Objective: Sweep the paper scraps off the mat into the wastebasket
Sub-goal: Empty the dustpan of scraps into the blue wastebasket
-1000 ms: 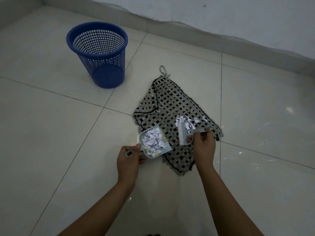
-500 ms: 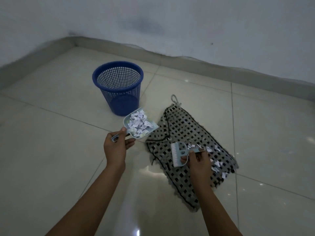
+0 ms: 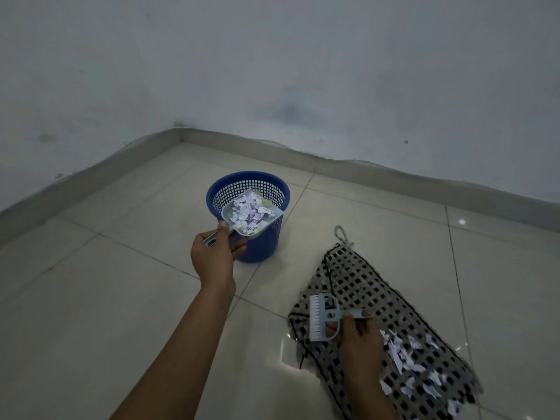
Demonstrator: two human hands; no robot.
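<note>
A pale tiled floor [image 3: 91,313] runs up to a grey skirting board and a bare wall, and on it lies the largest of the task's things, a black-and-white woven mat [image 3: 360,286], with a loose patch of paper scraps [image 3: 406,362] spread over its near right part. Well apart from the mat, to its upper left, stands the blue mesh wastebasket [image 3: 263,247]. The left hand [image 3: 213,256] has its fingers wrapped round the handle of a small dustpan [image 3: 274,215], which is heaped with scraps and hangs level above the basket's open mouth. The right hand [image 3: 357,338] grips the handle of a little brush [image 3: 321,316], bristles pointing left over the mat (idle, it seems). The step in hand looks like emptying a load: the next move probably calls for tipping the pan's lip down inside the rim, gently, since light scraps can flutter past the mesh wall. More sweeping is plainly left afterwards.
</note>
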